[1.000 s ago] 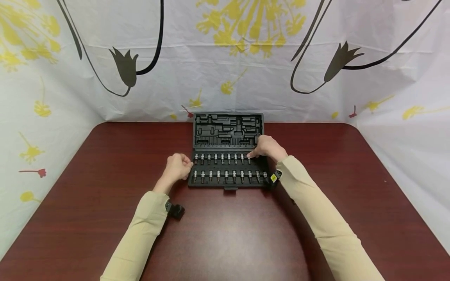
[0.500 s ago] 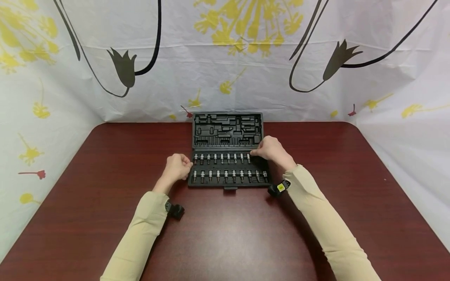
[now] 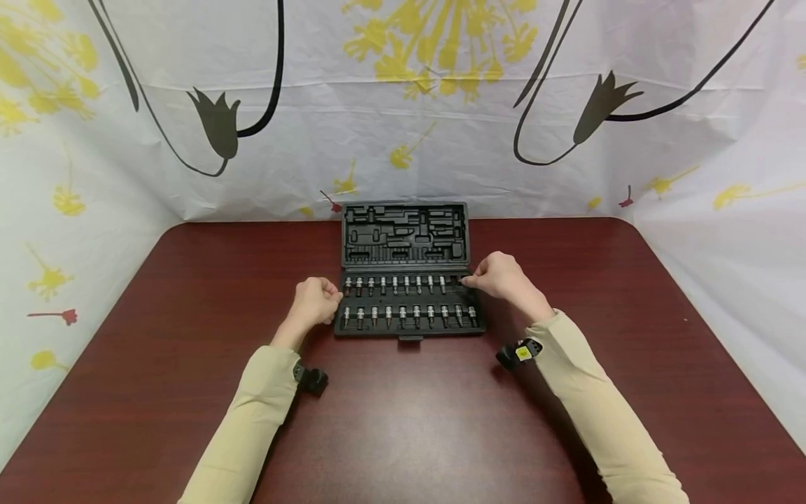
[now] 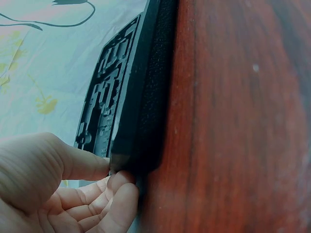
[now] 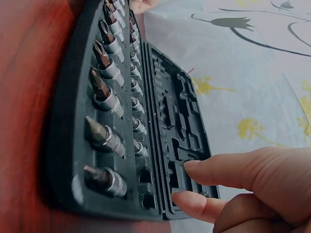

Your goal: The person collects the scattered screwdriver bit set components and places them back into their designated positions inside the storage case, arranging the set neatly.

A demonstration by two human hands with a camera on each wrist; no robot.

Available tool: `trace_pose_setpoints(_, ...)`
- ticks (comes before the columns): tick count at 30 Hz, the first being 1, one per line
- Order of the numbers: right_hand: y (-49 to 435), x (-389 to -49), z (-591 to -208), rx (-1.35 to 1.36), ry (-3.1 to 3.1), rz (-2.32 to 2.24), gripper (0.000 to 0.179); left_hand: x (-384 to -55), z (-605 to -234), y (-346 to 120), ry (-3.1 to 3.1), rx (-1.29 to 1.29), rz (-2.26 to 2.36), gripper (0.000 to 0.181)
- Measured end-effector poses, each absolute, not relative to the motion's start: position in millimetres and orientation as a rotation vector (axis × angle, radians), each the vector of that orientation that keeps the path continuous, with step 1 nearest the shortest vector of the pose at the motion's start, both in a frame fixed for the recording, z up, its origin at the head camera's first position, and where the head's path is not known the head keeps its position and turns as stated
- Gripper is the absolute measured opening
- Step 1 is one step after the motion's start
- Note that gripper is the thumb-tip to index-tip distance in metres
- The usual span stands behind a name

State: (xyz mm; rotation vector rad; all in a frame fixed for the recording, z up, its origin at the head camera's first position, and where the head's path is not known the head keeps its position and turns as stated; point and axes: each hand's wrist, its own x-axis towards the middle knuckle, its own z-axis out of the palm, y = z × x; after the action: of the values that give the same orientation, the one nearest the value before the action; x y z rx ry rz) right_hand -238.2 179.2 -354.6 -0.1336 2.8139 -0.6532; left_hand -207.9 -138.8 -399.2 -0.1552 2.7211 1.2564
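A white, creased cloth point(image 3: 478, 140) walls the room behind my black plastic case point(image 3: 390, 299) and along both sides, printed with yellow sprays, grey-green tulip shapes on dark curling stems and small red sprigs. A reddish-brown, wood-grained table point(image 3: 352, 434) spreads left, right and in front of the case, its far corners rounded, a pale sheen of light lying nearer me than the case. My cream sleeves point(image 3: 242, 420) reach up from the near side toward the case's two ends. The case lies unfolded near the table's far edge, its lid point(image 3: 403, 234) raised at the back, close to the cloth and moulded with recesses. At the case's left end, my left hand point(image 3: 313, 301) pinches the corner between thumb and bent fingers. At its right end, my right hand point(image 3: 504, 276) hangs by the back row, thumb and forefinger parted with nothing between them. Black wrist cameras point(image 3: 311, 379) sit nearer me than the case, the right one bearing a yellow label. A small latch point(image 3: 411, 339) juts from the case's front edge. Inside stand silver bit sockets point(image 3: 403, 315) in two rows; dark slots point(image 5: 146, 201) end the back row beside my right hand.
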Motion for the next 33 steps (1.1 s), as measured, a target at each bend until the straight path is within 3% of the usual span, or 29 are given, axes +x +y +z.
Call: trace_pose_setpoints(33,243,-182,-360,-0.267,2.891,-0.612,0.029,-207,-400,-140,2.762,-0.121,1.243,0.011)
